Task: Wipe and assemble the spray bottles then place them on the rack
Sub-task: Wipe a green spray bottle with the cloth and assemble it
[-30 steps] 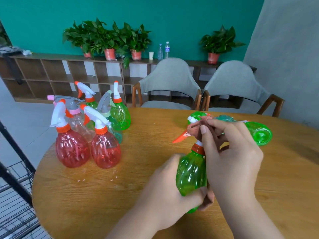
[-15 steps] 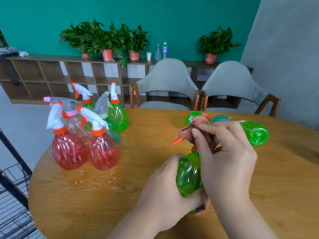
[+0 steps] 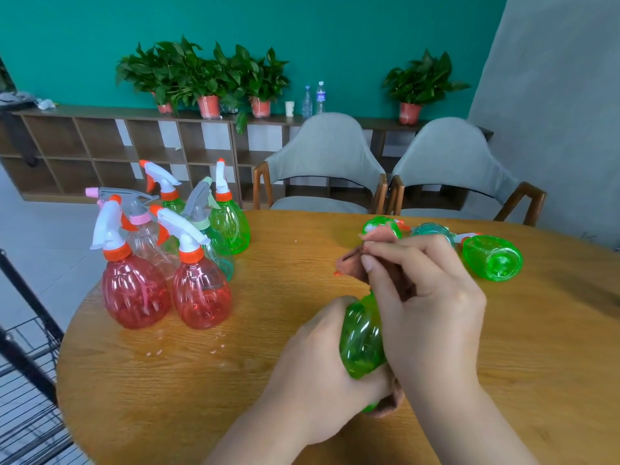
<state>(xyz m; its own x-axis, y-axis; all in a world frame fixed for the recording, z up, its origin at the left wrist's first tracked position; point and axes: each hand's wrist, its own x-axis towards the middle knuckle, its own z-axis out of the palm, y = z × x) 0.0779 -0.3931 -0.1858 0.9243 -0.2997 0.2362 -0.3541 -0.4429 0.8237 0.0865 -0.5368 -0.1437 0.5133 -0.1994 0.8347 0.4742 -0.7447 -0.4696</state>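
My left hand grips the body of a green spray bottle near the table's front. My right hand holds a brown-pink cloth wrapped round the bottle's spray head, which is almost hidden; only an orange trigger tip shows. A tail of the cloth hangs below the bottle. Several assembled bottles stand in a group at the left, among them two red ones and a green one. More green bottles lie on their sides at the back right.
The round wooden table has water drops in front of the red bottles. A black wire rack stands at the left edge. Two grey chairs are behind the table, with a shelf of potted plants along the wall.
My right hand has pulled the cloth lower over the spray head, so the orange trigger is now nearly covered. The left hand keeps its hold on the bottle body.
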